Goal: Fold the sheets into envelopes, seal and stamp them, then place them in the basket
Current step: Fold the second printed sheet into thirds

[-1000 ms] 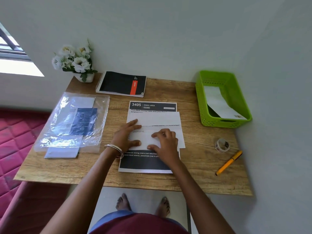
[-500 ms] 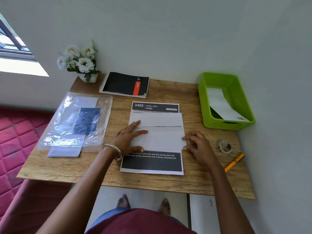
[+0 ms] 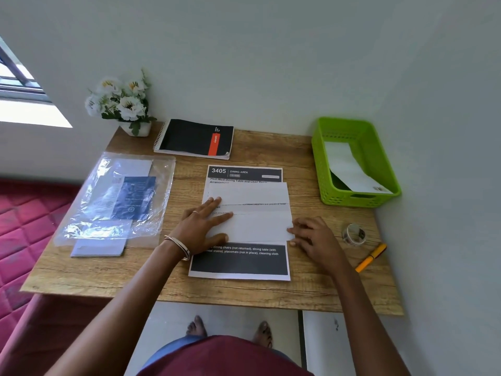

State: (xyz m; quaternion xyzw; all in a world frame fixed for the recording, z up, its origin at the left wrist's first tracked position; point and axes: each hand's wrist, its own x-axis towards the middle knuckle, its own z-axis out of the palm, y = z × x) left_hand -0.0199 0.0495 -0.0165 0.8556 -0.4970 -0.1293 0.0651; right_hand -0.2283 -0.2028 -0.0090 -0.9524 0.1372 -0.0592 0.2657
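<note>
Both hands lie on the folded white sheet (image 3: 252,213) in the middle of the table (image 3: 271,291): the left hand (image 3: 200,229) rests flat with its fingers spread and straight, pressing the sheet's left part, while the right hand (image 3: 314,237) sits at the sheet's right edge with its fingers bent and their tips touching the paper's rim; whether they pinch it cannot be told. That sheet, creased across its width into bands, lies on top of a printed page (image 3: 241,263) with dark header and footer blocks, the header reading "3405 DINING AREA". Left of the page, a clear plastic bag (image 3: 119,196) holding bluish papers lies flat, with a pale envelope (image 3: 97,248) sticking out from under its near edge. At the far right corner against the wall stands the green basket (image 3: 322,169), and a white envelope (image 3: 349,169) leans inside it. A black spiral notebook (image 3: 195,138) with an orange stripe lies at the table's far edge, and beside it to the left stands a small pot of white flowers (image 3: 122,104). Just right of the right hand sits a roll of tape (image 3: 353,234), and near it an orange pen (image 3: 371,257) lies slantwise. A bangle (image 3: 179,246) circles the left wrist.
</note>
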